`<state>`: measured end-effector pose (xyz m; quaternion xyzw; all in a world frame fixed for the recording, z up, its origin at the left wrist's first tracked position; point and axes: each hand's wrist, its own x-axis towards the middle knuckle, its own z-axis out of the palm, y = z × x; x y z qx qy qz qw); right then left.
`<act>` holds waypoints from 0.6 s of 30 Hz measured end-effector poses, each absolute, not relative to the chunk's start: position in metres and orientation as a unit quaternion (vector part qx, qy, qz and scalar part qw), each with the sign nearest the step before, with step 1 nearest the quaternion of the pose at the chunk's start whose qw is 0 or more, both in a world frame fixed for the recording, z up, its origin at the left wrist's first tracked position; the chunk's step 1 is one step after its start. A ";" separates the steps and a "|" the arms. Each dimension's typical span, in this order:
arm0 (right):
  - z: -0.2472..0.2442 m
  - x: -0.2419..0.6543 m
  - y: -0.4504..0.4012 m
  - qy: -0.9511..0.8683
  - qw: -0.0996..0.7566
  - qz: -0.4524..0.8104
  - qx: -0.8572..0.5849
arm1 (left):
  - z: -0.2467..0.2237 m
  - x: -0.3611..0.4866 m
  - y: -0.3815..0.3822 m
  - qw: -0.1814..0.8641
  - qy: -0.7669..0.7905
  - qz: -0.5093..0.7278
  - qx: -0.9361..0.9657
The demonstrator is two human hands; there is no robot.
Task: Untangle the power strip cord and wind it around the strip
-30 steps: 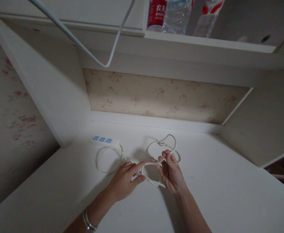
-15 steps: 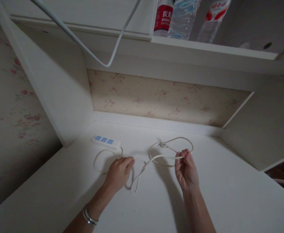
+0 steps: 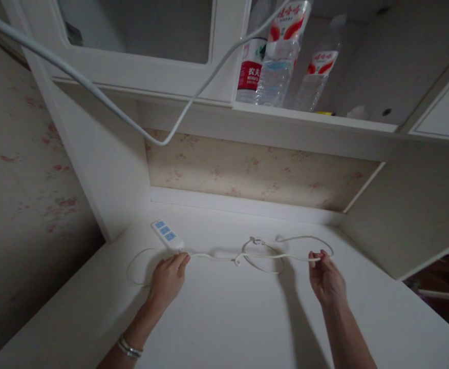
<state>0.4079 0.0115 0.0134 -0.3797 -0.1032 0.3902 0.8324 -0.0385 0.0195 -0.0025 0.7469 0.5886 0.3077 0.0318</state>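
A white power strip [image 3: 166, 234] with blue socket faces lies at the left of the desk. Its pale cord [image 3: 216, 258] runs between my two hands, with a small knot or twist near the middle. My left hand [image 3: 169, 277] is closed on the cord just below the strip. At the right, my right hand [image 3: 326, 279] pinches the cord between thumb and fingers, above the desk. One cord loop lies left of my left hand; others lie behind the stretched part. The plug [image 3: 257, 241] rests at the back of these loops.
The white desk [image 3: 224, 318] is bounded by side panels and a floral back wall [image 3: 247, 166]. Overhead, a shelf [image 3: 316, 120] holds several plastic bottles [image 3: 274, 77]. A thick white cable [image 3: 112, 105] hangs across the upper left, close to the camera.
My hands have moved apart, left hand leftward and right hand rightward. The cord between them is straighter, its slack loop drawn into a small knot or twist. The power strip has turned.
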 end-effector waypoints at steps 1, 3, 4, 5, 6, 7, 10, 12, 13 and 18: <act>0.019 0.418 0.014 -0.112 0.830 0.379 -0.394 | 0.002 -0.037 0.018 0.030 0.581 0.302 0.755; 0.029 0.436 0.019 -0.128 0.827 0.360 -0.413 | 0.014 -0.032 0.016 0.040 0.571 0.287 0.769; 0.034 0.443 0.022 -0.133 0.828 0.350 -0.418 | 0.022 -0.029 0.014 0.052 0.564 0.276 0.776; 0.037 0.449 0.024 -0.134 0.830 0.341 -0.421 | 0.030 -0.026 0.012 0.065 0.558 0.267 0.783; 0.041 0.455 0.026 -0.131 0.832 0.333 -0.424 | 0.039 -0.023 0.010 0.080 0.552 0.258 0.789; 0.043 0.461 0.027 -0.128 0.835 0.323 -0.427 | 0.047 -0.020 0.008 0.095 0.545 0.251 0.794; 0.049 0.479 0.032 -0.120 0.840 0.300 -0.437 | 0.065 -0.010 0.002 0.160 0.520 0.219 0.810; 0.050 0.491 0.035 -0.111 0.841 0.286 -0.446 | 0.069 -0.002 -0.001 0.224 0.491 0.182 0.822; 0.050 0.498 0.036 -0.105 0.841 0.277 -0.452 | 0.068 0.002 -0.002 0.254 0.476 0.163 0.826; 0.039 0.528 0.040 -0.072 0.827 0.237 -0.505 | 0.048 0.026 -0.013 0.278 0.462 0.137 0.831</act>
